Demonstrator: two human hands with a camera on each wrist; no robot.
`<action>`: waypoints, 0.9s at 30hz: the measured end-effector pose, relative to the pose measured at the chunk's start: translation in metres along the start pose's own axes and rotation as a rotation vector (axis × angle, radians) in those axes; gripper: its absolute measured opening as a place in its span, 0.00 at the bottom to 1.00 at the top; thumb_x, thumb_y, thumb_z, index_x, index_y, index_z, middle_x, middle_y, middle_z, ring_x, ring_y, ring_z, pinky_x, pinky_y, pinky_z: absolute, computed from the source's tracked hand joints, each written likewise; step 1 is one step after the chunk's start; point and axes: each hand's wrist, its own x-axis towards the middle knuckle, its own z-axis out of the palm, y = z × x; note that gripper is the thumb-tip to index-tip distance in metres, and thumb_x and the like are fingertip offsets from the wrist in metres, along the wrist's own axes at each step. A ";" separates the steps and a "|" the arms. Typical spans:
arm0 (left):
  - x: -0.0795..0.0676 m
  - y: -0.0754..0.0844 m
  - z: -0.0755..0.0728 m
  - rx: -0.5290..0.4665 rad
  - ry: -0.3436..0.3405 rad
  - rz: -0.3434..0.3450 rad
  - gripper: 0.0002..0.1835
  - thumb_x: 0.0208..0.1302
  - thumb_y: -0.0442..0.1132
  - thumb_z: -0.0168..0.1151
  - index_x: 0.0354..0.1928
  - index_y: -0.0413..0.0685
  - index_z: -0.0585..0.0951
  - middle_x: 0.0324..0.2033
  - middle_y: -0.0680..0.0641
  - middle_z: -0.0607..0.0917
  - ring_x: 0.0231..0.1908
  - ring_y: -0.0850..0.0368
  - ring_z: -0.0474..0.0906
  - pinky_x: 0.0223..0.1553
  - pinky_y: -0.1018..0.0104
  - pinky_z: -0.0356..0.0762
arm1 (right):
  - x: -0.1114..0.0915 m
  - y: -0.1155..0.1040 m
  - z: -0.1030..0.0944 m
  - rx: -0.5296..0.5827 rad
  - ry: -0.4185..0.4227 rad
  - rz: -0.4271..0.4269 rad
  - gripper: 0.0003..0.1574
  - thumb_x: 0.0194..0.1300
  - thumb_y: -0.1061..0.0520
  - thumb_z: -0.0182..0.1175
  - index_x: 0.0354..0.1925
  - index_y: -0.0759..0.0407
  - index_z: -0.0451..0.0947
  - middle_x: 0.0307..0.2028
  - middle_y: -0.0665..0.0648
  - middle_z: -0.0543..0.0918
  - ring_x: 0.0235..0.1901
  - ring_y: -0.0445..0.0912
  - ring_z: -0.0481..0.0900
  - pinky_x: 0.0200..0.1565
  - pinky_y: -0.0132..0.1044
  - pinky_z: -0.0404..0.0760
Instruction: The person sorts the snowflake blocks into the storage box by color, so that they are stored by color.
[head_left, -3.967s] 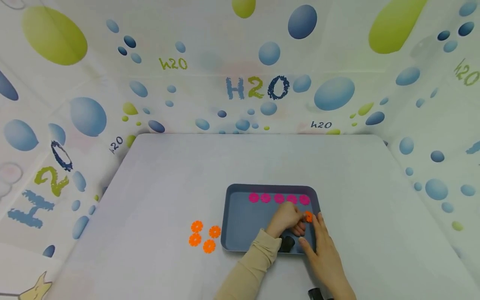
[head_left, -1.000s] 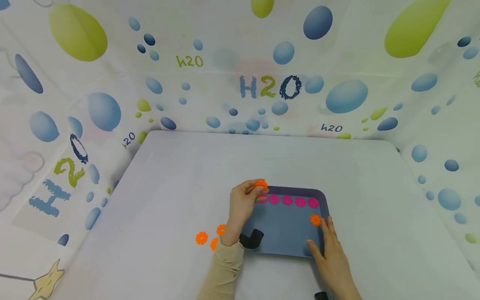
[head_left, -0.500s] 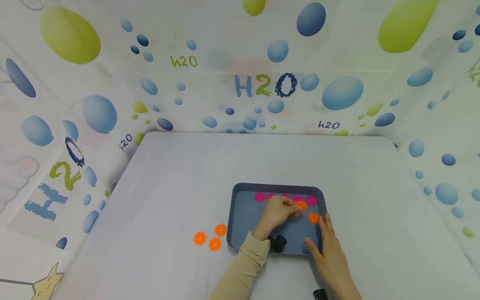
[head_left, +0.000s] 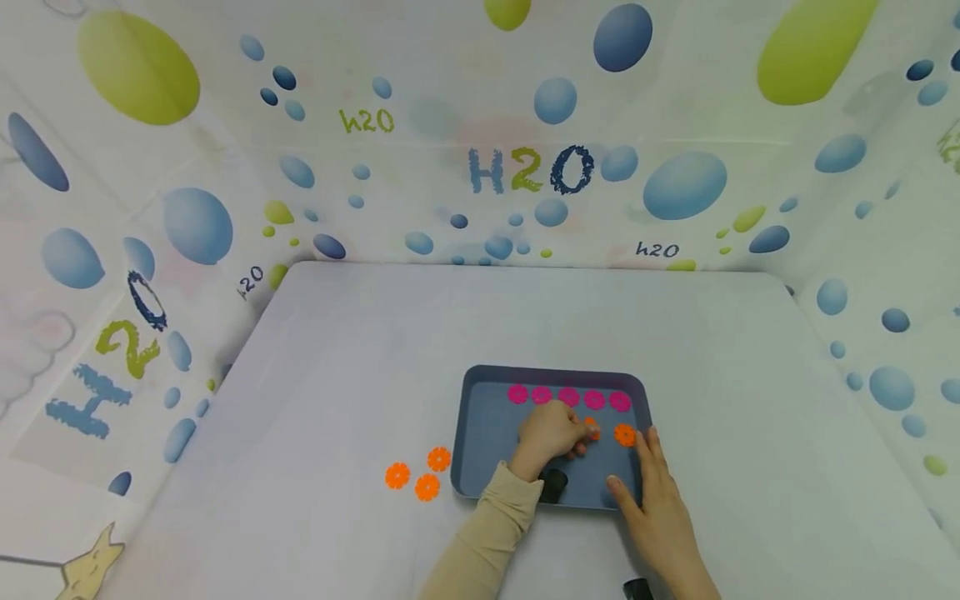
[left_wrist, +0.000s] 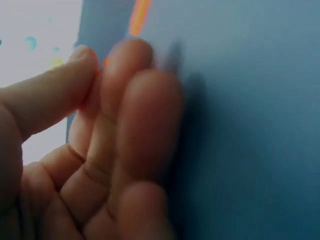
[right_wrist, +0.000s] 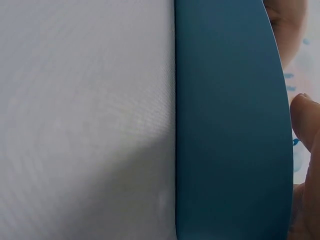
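My left hand (head_left: 551, 432) is low over the blue-grey tray (head_left: 480, 433), pinching a small orange flower-shaped disc (head_left: 592, 428) between thumb and fingertips. In the left wrist view a sliver of orange shows by the thumb, the rest hidden by the fingers. Another orange disc (head_left: 625, 435) lies in the tray to its right, close to my right fingertips. Along the tray's far side runs a row of several pink discs (head_left: 568, 397). My right hand (head_left: 660, 504) rests at the tray's right edge, fingers extended along the rim and thumb over the near corner.
Three orange discs (head_left: 427, 487) lie on the white table (head_left: 337, 375), just left of the tray. A black wrist camera (head_left: 553, 486) on the left wrist overlaps the tray's near side. A printed curtain (head_left: 420, 167) encloses the table's back and sides.
One orange disc has left the table group: my left hand carried it rightward across the tray and lowered it left of the first disc there. My right hand stays at the tray's edge.
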 end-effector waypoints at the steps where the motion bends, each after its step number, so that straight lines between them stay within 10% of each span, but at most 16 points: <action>1: 0.000 0.001 0.000 0.019 0.008 -0.009 0.19 0.59 0.55 0.67 0.16 0.55 0.84 0.11 0.57 0.82 0.12 0.63 0.76 0.18 0.70 0.67 | 0.000 0.000 0.000 0.002 0.000 0.002 0.47 0.72 0.46 0.53 0.75 0.66 0.45 0.75 0.70 0.43 0.69 0.74 0.53 0.59 0.75 0.58; 11: 0.003 0.002 0.000 0.021 -0.005 -0.001 0.24 0.65 0.59 0.58 0.15 0.54 0.82 0.11 0.57 0.81 0.12 0.65 0.75 0.18 0.70 0.66 | 0.001 0.001 0.000 0.006 -0.004 0.011 0.47 0.72 0.45 0.52 0.75 0.65 0.43 0.76 0.69 0.42 0.69 0.75 0.52 0.58 0.76 0.57; 19: 0.004 -0.005 -0.013 -0.313 -0.113 0.161 0.14 0.69 0.48 0.57 0.35 0.47 0.84 0.26 0.49 0.87 0.25 0.60 0.81 0.28 0.71 0.73 | 0.000 0.002 0.003 0.000 -0.002 0.017 0.47 0.72 0.45 0.52 0.75 0.65 0.43 0.76 0.69 0.41 0.69 0.74 0.52 0.58 0.76 0.58; 23: -0.007 -0.008 -0.039 -0.538 -0.206 0.236 0.15 0.71 0.44 0.55 0.43 0.39 0.83 0.37 0.40 0.88 0.35 0.56 0.85 0.39 0.63 0.80 | 0.000 0.002 0.005 0.007 -0.003 0.014 0.47 0.73 0.45 0.52 0.75 0.65 0.43 0.76 0.69 0.41 0.69 0.74 0.52 0.58 0.76 0.58; 27: -0.021 -0.016 -0.071 -0.659 -0.143 0.269 0.15 0.72 0.42 0.54 0.45 0.35 0.81 0.38 0.40 0.88 0.37 0.60 0.84 0.44 0.64 0.79 | 0.000 0.003 0.004 0.021 -0.001 0.020 0.48 0.72 0.45 0.53 0.75 0.65 0.42 0.76 0.68 0.40 0.70 0.74 0.49 0.59 0.76 0.56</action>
